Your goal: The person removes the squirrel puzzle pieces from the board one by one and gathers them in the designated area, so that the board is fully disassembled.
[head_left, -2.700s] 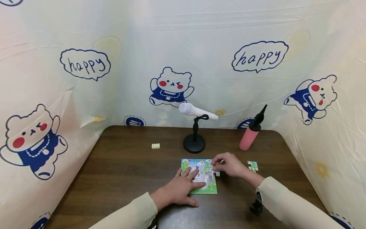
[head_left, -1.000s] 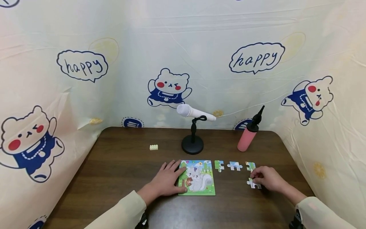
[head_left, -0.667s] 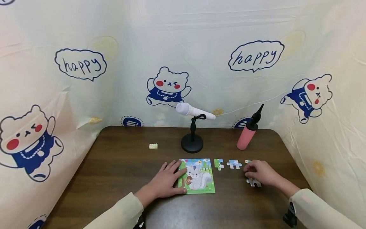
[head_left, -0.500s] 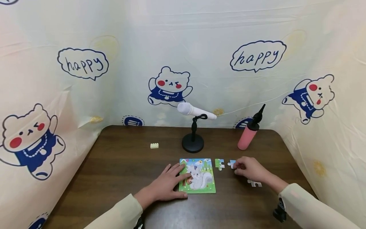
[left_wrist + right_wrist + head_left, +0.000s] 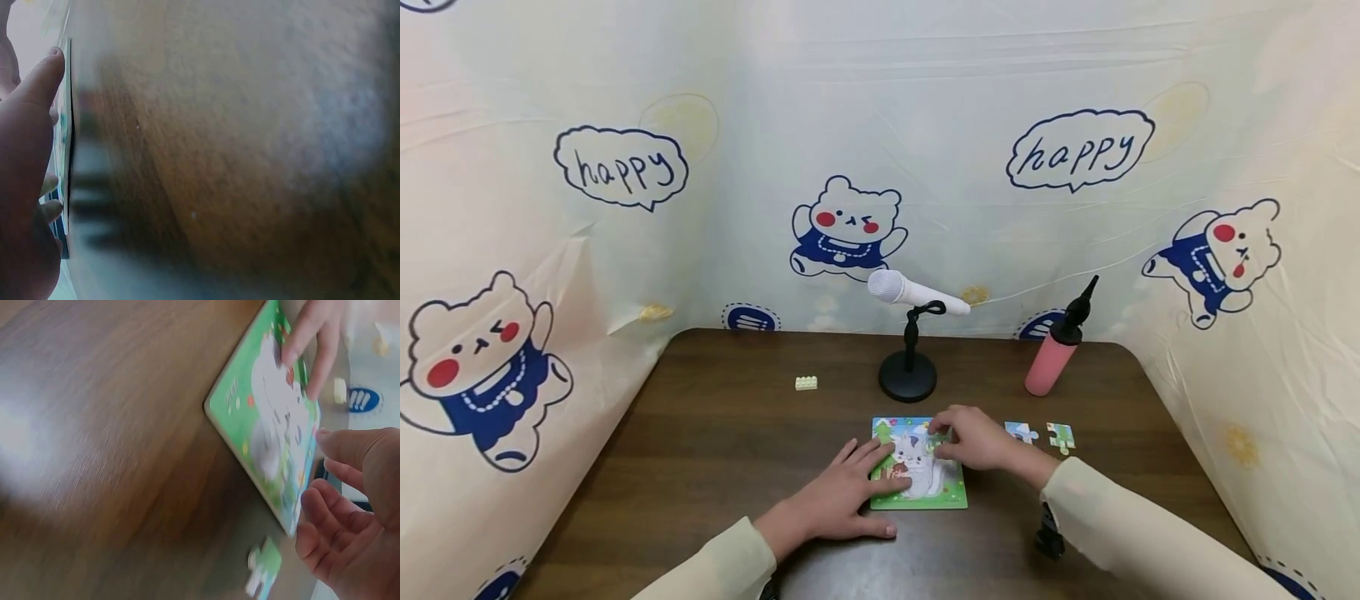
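Observation:
A square jigsaw puzzle [image 5: 951,497] with a white squirrel on green lies flat on the table. My left hand [image 5: 838,498] rests spread on its left side, fingertips over the squirrel. Over the puzzle's upper right area is my right hand [image 5: 976,437], thumb and forefinger apart and bent at the surface. In the right wrist view its fingers [image 5: 317,503] curl loosely by the board's edge, with no piece visible between them. Beside the board there lies a loose puzzle piece [image 5: 269,565]. A blue-white piece [image 5: 1019,431] and a green piece [image 5: 1061,437] sit further right in the head view.
Behind the puzzle stands a white microphone [image 5: 917,293] on a black round-based stand [image 5: 907,379]. A pink hand pump [image 5: 1051,365] is at the back right, a cream toy brick [image 5: 806,383] at the back left. The brown table [image 5: 722,417] is bordered by printed cloth.
My right hand has travelled left from the loose pieces to the puzzle's upper right. Its hand and sleeve now cover where two pieces lay. My left hand has barely shifted.

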`<move>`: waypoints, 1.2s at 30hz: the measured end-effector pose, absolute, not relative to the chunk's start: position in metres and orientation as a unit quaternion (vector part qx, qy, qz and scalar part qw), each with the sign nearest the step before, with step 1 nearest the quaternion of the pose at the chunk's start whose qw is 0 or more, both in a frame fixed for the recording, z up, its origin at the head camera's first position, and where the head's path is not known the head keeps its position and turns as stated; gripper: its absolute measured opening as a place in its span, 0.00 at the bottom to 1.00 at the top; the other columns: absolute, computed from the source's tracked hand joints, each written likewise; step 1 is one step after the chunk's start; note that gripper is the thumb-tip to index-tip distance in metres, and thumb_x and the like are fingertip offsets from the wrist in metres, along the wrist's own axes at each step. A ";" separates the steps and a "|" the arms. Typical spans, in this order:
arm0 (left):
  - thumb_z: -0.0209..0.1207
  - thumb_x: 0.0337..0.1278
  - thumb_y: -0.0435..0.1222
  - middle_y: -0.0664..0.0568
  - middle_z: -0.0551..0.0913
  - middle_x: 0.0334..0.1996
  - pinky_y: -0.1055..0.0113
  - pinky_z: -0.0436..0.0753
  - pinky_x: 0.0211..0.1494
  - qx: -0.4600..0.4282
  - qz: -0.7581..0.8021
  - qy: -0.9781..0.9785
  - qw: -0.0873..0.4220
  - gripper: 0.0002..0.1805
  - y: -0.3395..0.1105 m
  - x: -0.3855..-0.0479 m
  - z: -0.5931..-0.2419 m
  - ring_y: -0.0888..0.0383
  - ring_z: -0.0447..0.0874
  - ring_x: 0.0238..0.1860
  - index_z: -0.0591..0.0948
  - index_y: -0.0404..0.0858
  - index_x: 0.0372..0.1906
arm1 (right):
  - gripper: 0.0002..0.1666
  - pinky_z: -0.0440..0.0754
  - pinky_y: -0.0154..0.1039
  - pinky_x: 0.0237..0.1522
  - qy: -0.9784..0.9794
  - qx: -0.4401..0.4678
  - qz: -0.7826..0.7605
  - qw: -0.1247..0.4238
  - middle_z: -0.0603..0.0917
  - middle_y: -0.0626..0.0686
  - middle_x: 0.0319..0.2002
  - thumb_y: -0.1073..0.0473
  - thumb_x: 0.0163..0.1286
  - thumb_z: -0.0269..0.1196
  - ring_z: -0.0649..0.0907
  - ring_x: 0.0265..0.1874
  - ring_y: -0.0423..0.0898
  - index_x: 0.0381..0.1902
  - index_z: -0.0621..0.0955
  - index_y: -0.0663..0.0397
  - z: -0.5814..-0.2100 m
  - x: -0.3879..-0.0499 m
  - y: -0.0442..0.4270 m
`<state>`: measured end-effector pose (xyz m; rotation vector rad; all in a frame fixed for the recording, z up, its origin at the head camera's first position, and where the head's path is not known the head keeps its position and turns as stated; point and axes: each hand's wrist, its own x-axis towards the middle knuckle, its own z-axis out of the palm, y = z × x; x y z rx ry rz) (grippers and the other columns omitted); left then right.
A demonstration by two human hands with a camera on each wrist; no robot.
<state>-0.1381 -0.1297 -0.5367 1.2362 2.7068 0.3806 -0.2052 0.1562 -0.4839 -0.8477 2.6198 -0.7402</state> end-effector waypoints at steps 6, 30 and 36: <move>0.50 0.64 0.71 0.45 0.55 0.82 0.30 0.54 0.75 0.412 0.126 0.899 0.078 0.38 -0.130 -0.138 -0.537 0.39 0.51 0.81 0.65 0.68 0.77 | 0.21 0.77 0.37 0.37 0.913 -0.289 -0.243 0.152 0.84 0.51 0.45 0.54 0.67 0.72 0.77 0.33 0.41 0.56 0.85 0.52 -0.492 -0.205 0.137; 0.50 0.62 0.73 0.44 0.54 0.82 0.29 0.57 0.74 0.397 0.132 0.904 0.092 0.39 -0.128 -0.136 -0.536 0.37 0.47 0.82 0.66 0.68 0.77 | 0.22 0.76 0.42 0.39 0.923 -0.257 -0.236 0.161 0.80 0.48 0.36 0.55 0.62 0.75 0.76 0.35 0.43 0.54 0.86 0.54 -0.504 -0.209 0.123; 0.51 0.63 0.72 0.44 0.54 0.82 0.29 0.57 0.74 0.393 0.136 0.904 0.100 0.39 -0.126 -0.135 -0.535 0.37 0.47 0.82 0.67 0.67 0.76 | 0.20 0.79 0.44 0.43 0.917 -0.240 -0.260 0.183 0.82 0.50 0.40 0.56 0.63 0.75 0.78 0.38 0.43 0.51 0.86 0.53 -0.503 -0.211 0.123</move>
